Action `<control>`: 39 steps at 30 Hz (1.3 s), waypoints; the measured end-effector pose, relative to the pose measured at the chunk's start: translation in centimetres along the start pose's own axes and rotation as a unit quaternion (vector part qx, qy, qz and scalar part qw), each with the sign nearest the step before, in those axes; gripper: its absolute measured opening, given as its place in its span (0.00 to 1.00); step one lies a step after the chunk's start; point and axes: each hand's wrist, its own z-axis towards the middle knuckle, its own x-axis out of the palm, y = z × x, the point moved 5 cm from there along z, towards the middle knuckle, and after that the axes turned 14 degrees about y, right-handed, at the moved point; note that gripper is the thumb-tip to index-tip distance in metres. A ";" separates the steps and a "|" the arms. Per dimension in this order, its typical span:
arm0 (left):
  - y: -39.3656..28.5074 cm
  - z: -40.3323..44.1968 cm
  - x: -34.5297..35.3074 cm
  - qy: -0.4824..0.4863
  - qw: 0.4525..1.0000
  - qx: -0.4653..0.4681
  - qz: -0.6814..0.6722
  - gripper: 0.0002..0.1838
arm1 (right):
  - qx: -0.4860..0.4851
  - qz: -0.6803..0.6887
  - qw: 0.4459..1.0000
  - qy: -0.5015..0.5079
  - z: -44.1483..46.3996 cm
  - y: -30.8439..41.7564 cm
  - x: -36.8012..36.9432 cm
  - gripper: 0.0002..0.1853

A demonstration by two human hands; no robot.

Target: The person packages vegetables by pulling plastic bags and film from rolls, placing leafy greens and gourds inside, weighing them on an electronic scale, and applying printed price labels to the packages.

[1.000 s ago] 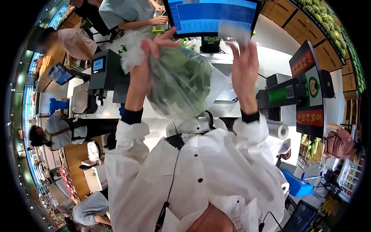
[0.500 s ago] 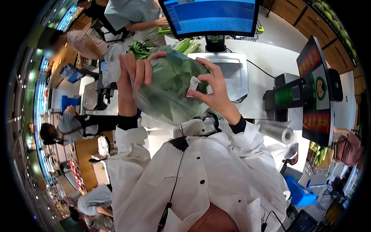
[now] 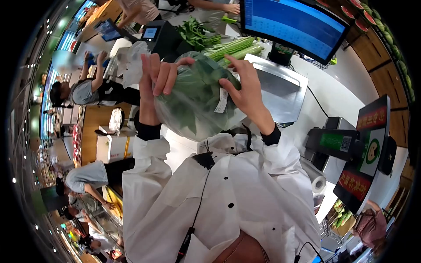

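Observation:
A clear plastic bag of leafy greens [image 3: 188,105] hangs in front of my chest. My left hand [image 3: 158,78] is closed on the bag's gathered upper left part, fingers curled over the plastic. A white printed label [image 3: 222,101] lies against the bag's right side. My right hand [image 3: 249,93] has its thumb on the bag at the label's upper end, with the fingers around the bag's right edge. Behind the bag, celery stalks [image 3: 239,47] and loose leafy greens [image 3: 196,34] lie on the counter. Right of the bag is a metal weighing scale [image 3: 283,90].
A monitor [image 3: 294,26] stands behind the scale. To the right are a screen with a QR code [image 3: 335,144], a sign panel [image 3: 368,153] and a plastic roll [image 3: 316,180]. A printer [image 3: 160,37] stands at the back left. Other people [image 3: 87,177] are around on the left.
My right thumb and fingers have moved from pinching the curled label to the bag's edge; the label now lies flat against the bag. The view has turned, shifting the counter rightward.

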 end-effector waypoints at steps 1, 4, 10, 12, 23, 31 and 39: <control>0.0 -0.4 0.3 -0.011 1.000 0.002 -0.002 0.27 | -0.009 0.037 0.999 0.017 0.4 -0.3 0.7 0.28; -0.6 -1.6 -0.3 -0.061 0.998 0.011 0.021 0.27 | -0.040 0.034 0.998 0.032 0.4 -0.3 1.8 0.27; -2.3 -4.5 -2.1 -0.117 0.991 0.070 -0.006 0.25 | -0.145 -0.072 0.978 0.134 -3.2 3.7 8.6 0.45; -2.3 -6.0 -3.2 -0.236 0.969 0.045 0.063 0.24 | -0.134 -0.092 0.970 0.182 -2.6 2.8 10.4 0.50; -1.1 -15.0 -8.6 -0.123 0.830 -0.160 0.520 0.11 | -0.059 0.093 0.988 0.108 1.1 4.0 21.6 0.56; -3.9 -9.2 -10.4 0.226 0.864 -0.103 0.438 0.16 | 0.038 0.206 0.919 0.334 11.8 1.6 17.7 0.29; -3.2 -4.7 -13.7 0.086 0.976 -0.131 0.150 0.06 | 0.033 -0.113 0.979 0.166 10.2 2.0 8.6 0.32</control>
